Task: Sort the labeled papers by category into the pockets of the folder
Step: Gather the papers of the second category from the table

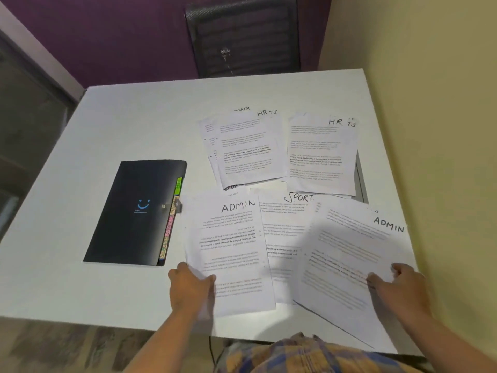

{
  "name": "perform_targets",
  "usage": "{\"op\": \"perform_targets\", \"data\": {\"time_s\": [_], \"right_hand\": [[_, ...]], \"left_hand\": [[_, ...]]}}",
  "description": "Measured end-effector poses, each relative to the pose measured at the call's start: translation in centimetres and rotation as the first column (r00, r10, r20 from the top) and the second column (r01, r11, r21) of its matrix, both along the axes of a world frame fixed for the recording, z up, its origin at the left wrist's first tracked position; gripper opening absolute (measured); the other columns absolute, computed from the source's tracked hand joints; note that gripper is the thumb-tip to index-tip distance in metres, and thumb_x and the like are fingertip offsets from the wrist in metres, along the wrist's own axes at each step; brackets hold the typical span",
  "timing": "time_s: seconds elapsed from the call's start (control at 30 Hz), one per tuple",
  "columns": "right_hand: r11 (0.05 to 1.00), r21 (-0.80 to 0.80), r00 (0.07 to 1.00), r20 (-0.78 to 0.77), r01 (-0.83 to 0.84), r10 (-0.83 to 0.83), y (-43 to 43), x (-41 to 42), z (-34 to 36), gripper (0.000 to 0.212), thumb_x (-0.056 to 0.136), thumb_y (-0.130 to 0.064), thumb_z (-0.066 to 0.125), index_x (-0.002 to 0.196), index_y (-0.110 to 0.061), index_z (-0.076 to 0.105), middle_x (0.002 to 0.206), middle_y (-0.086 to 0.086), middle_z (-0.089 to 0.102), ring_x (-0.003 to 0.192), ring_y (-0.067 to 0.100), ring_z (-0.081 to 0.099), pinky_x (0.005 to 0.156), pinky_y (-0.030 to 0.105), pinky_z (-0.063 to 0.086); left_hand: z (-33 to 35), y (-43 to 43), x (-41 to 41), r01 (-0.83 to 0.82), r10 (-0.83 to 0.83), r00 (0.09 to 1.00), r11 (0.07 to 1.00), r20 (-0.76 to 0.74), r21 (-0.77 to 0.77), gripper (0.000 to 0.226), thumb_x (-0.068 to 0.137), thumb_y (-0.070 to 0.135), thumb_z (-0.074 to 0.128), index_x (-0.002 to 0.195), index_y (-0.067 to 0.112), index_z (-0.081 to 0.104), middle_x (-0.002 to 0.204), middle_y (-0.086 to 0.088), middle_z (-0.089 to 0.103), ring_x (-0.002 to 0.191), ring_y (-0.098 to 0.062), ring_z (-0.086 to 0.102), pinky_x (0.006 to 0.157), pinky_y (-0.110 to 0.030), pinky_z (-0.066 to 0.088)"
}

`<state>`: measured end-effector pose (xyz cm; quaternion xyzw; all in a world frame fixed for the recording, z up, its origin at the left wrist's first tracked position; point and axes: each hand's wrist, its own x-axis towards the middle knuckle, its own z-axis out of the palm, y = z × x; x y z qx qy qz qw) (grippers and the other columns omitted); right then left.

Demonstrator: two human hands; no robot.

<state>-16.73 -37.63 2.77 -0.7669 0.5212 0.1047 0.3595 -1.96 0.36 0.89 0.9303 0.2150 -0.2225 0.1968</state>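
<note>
A checked shirt (309, 354) fills the bottom edge of the view, and both forearms reach forward from it over the white tabletop (121, 130). The left hand (191, 289) grips the near left corner of a printed sheet headed ADMIN (231, 251), thumb on top and fingers underneath. The right hand (400, 286) pinches the right edge of a second ADMIN sheet (347, 262), which is tilted, with its near edge raised off the tabletop and casting a dark shadow line beneath. Between these two lies a sheet headed SPORT (285, 224), partly covered by both. Farther back sit two more piles: a fanned stack with HR on top (247, 149), an ADMIN heading peeking out behind it, and to its right a single-looking pile also marked HR (322, 154). The black folder (134, 214) lies closed and flat to the left of the papers, just beside the left ADMIN sheet, its coloured pocket tabs (172, 224) showing along its right edge. A dark chair (242, 36) stands behind the tabletop.
</note>
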Motion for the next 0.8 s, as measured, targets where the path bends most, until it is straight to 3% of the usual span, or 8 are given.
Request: {"op": "perform_targets", "data": {"time_s": [0.13,0.27,0.4,0.47,0.57,0.63,0.7,0.8], "right_hand": [[0.999,-0.031,0.998,-0.060,0.021,-0.023,-0.5,-0.4,-0.1,0.080,0.080,-0.035,0.079,0.144,-0.001,0.042,0.144,0.021,0.047,0.123,0.040,0.055,0.096,0.047,0.049],[0.998,-0.054,0.996,-0.082,0.041,-0.046,-1.0,-0.5,-0.2,0.083,0.077,-0.035,0.082,0.142,-0.002,0.043,0.142,0.021,0.047,0.120,0.043,0.056,0.093,0.049,0.051],[0.999,-0.009,0.995,-0.089,0.035,-0.036,-1.2,-0.6,-0.2,0.081,0.079,-0.034,0.080,0.142,-0.007,0.037,0.134,0.018,0.058,0.114,0.041,0.060,0.083,0.043,0.051],[0.999,0.017,0.995,-0.089,0.037,-0.035,-1.2,-0.5,-0.2,0.074,0.082,-0.032,0.079,0.139,-0.009,0.038,0.127,0.017,0.063,0.104,0.038,0.063,0.071,0.037,0.046],[0.995,0.037,0.993,-0.076,0.097,-0.094,-1.2,-0.3,-0.3,0.059,0.083,-0.026,0.079,0.130,-0.008,0.047,0.114,0.016,0.065,0.081,0.030,0.055,0.057,0.030,0.036],[0.995,0.021,0.993,-0.062,0.098,-0.097,-1.4,-0.3,-0.5,0.036,0.085,-0.021,0.077,0.110,-0.007,0.056,0.095,0.009,0.062,0.071,0.024,0.050,0.051,0.026,0.031],[0.995,-0.003,0.994,-0.051,0.099,-0.099,-1.6,-0.5,-1.0,0.019,0.086,-0.020,0.074,0.089,-0.009,0.059,0.081,0.003,0.059,0.064,0.020,0.051,0.052,0.027,0.034],[0.992,0.002,0.991,0.020,0.130,-0.130,-1.6,-0.7,-1.2,0.015,0.086,-0.023,0.072,0.081,-0.012,0.062,0.078,0.003,0.062,0.069,0.026,0.057,0.055,0.030,0.038]], "left_hand": [[-0.2,0.0,-0.5,-0.028,0.028,1.000,0.999,0.006,-0.027,0.055,0.075,0.035,0.080,0.111,0.011,0.047,0.102,-0.007,0.059,0.095,-0.035,0.062,0.069,-0.036,0.048],[0.5,0.0,-0.7,-0.015,0.019,0.996,0.999,0.088,-0.037,0.027,0.088,0.038,0.068,0.089,0.013,0.058,0.093,-0.006,0.068,0.075,-0.024,0.061,0.066,-0.035,0.053],[1.9,0.3,-0.2,0.037,-0.036,0.997,0.999,0.076,-0.014,0.035,0.093,0.041,0.060,0.072,0.014,0.066,0.069,-0.003,0.069,0.061,-0.022,0.064,0.061,-0.032,0.056],[2.4,0.5,0.1,0.057,-0.058,0.996,0.998,0.071,0.028,0.033,0.093,0.043,0.060,0.076,0.015,0.067,0.071,0.000,0.068,0.063,-0.021,0.064,0.063,-0.033,0.057],[3.6,0.3,0.5,0.074,-0.080,0.992,0.995,0.102,0.063,0.036,0.093,0.044,0.058,0.104,0.011,0.070,0.094,-0.006,0.072,0.074,-0.023,0.062,0.066,-0.032,0.052],[4.5,0.2,0.3,0.098,-0.108,0.985,0.992,0.134,0.078,0.039,0.095,0.042,0.055,0.116,0.011,0.066,0.106,-0.009,0.072,0.084,-0.026,0.065,0.069,-0.033,0.050],[5.2,0.2,0.0,0.120,-0.137,0.979,0.986,0.155,0.114,0.039,0.097,0.043,0.051,0.120,0.014,0.065,0.107,-0.007,0.073,0.088,-0.027,0.067,0.068,-0.033,0.049],[5.3,0.8,0.2,0.156,-0.171,0.969,0.983,0.180,0.096,0.035,0.098,0.042,0.049,0.113,0.017,0.067,0.092,-0.001,0.072,0.078,-0.022,0.066,0.063,-0.027,0.049]]}}
